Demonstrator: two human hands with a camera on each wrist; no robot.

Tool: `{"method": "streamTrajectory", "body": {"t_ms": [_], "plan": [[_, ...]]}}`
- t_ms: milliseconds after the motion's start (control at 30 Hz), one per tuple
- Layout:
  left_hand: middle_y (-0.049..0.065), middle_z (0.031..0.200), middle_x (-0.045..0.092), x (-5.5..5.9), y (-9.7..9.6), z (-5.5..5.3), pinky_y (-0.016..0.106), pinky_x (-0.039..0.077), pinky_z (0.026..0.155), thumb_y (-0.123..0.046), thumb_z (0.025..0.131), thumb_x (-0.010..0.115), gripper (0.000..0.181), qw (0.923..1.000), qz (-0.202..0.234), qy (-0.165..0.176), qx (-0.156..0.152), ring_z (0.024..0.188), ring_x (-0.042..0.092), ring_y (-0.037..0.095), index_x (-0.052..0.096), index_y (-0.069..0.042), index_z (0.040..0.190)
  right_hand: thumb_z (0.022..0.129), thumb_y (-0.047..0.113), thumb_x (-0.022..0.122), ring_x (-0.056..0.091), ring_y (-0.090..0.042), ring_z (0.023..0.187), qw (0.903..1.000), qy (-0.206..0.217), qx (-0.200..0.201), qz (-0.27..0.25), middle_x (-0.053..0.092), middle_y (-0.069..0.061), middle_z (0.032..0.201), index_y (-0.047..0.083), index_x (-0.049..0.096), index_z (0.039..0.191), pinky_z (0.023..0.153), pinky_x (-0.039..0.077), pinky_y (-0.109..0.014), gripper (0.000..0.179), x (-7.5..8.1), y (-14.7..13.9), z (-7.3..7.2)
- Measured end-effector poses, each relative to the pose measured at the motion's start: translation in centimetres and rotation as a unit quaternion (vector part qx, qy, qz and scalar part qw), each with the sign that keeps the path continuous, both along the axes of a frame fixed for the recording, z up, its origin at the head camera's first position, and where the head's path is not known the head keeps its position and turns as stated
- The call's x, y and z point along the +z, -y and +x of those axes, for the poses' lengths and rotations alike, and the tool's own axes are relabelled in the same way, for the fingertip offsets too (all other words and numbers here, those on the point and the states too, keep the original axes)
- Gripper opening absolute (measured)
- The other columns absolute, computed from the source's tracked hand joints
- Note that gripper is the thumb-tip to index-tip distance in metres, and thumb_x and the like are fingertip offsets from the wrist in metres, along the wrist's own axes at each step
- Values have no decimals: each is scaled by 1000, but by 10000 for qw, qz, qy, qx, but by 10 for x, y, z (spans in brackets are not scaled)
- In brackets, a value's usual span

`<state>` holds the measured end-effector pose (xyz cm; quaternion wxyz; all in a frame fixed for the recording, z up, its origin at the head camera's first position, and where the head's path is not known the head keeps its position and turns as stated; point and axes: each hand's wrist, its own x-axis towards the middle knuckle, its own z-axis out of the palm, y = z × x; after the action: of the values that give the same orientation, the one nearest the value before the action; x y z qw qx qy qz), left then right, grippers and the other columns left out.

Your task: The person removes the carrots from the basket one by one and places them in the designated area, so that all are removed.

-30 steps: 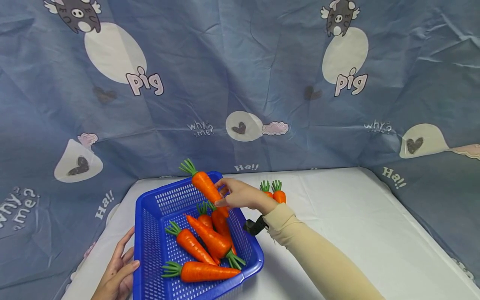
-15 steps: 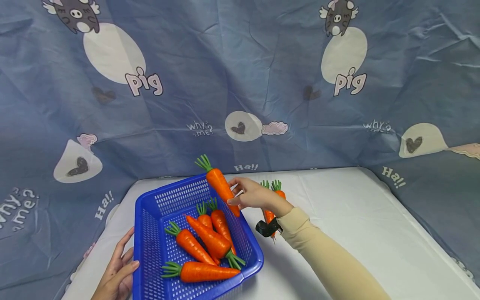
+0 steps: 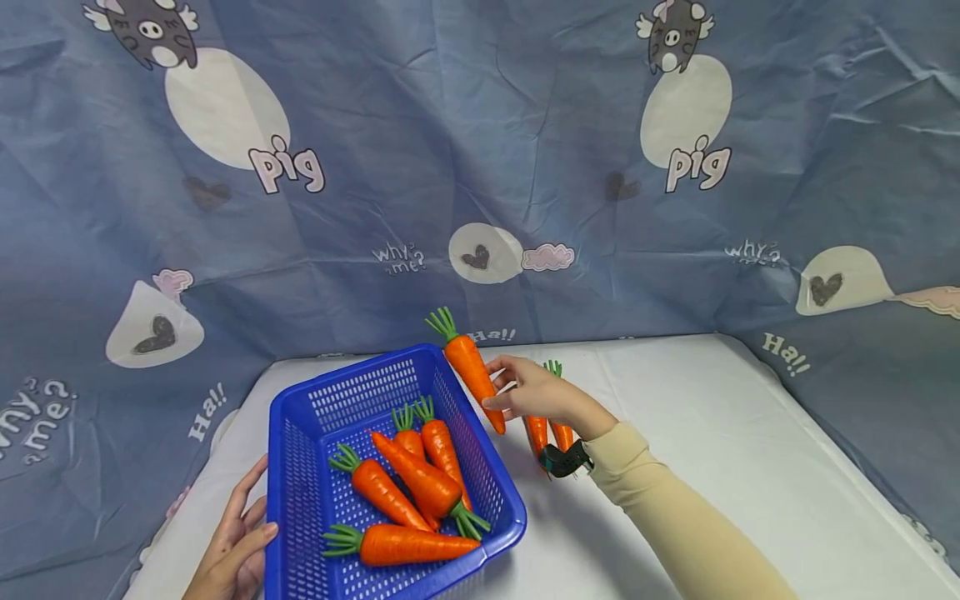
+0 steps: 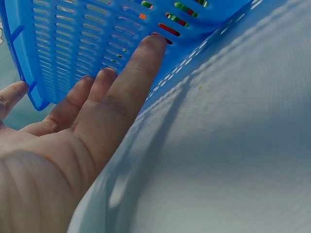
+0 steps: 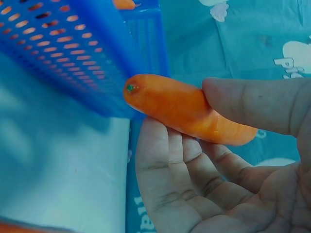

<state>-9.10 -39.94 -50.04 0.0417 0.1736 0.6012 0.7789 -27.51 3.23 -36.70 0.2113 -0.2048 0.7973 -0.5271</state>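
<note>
Thumb and fingertips of my right hand (image 3: 528, 390) pinch an orange carrot (image 3: 467, 365) with a short green top near its tapered end. It is held up tilted, beside the right rim of the blue plastic basket (image 3: 480, 437). In the right wrist view the thumb lies on one side of the carrot (image 5: 170, 104) and the fingers on the other. My left hand (image 3: 231, 546) is at the basket's left side, fingertips against the slotted outer wall (image 4: 73, 43) and thumb tip at the rim. Several carrots (image 3: 420, 479) lie inside the basket.
Two more carrots (image 3: 537, 433) lie on the white tablecloth (image 3: 675, 433), right of the basket and partly hidden behind my right hand and wrist. A blue patterned cloth (image 3: 390, 192) hangs at the back and sides.
My right hand has carried the carrot rightward, from over the basket to just outside its right rim. The left hand and the basket have stayed put.
</note>
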Motion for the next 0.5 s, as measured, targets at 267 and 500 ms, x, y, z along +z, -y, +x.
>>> {"method": "streamTrajectory", "body": {"t_ms": [267, 500], "plan": [[-4, 151, 59, 0, 0, 0, 48, 65, 94, 2, 112, 25, 75, 9998, 92, -75, -129, 130, 68, 16, 1, -39, 170, 98, 13, 75, 66, -22, 85, 9997, 110, -208, -41, 60, -15, 116, 0, 55, 142, 79, 62, -31, 49, -10, -25, -3], [-5, 150, 59, 0, 0, -1, 48, 65, 93, 1, 112, 25, 75, 9999, 9, -69, -96, 128, 69, 17, 1, -40, 170, 99, 11, 73, 66, -19, 85, 9987, 178, -456, -133, 57, -14, 114, -2, 53, 141, 80, 63, -32, 48, -18, -47, -2]]}}
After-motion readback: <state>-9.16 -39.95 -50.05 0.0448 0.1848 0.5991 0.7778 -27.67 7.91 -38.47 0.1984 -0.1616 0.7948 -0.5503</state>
